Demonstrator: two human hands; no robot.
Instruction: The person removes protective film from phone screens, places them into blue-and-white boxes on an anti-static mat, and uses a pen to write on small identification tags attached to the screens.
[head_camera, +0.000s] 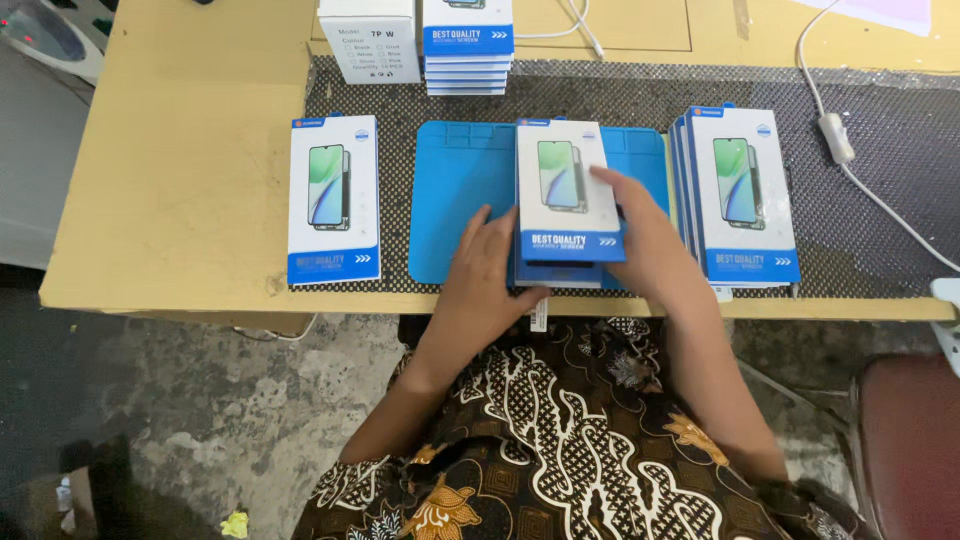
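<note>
While I look down over my patterned sleeves, both my hands are on the box (566, 190) that lies on the blue mat (455, 205), and I place everything else by that mat. My left hand (490, 275) lies at the box's near left corner, fingers fairly straight and spread, pressed against its side; it does not wrap the box, so I call it open and touching. My right hand (640, 240) comes in from the right, fingers stretched over the white face of the box with the palm along its right edge, also open rather than clenched. Whether the thumb hooks under the box I cannot tell. The box is white with a blue band at its near end and a phone picture on top, and it rests on a second, like box (556, 274) whose blue edge shows beneath it. Left of the mat lies a single box (333, 200) of the same kind, flat and well apart from my hands. Right of the mat a stack (740, 200) of such boxes leans, just beside my right wrist. Beyond the mat stand a white carton (370, 40) and another pile (467, 50). A white cable (838, 140) runs further right across the tabletop (180, 150).
</note>
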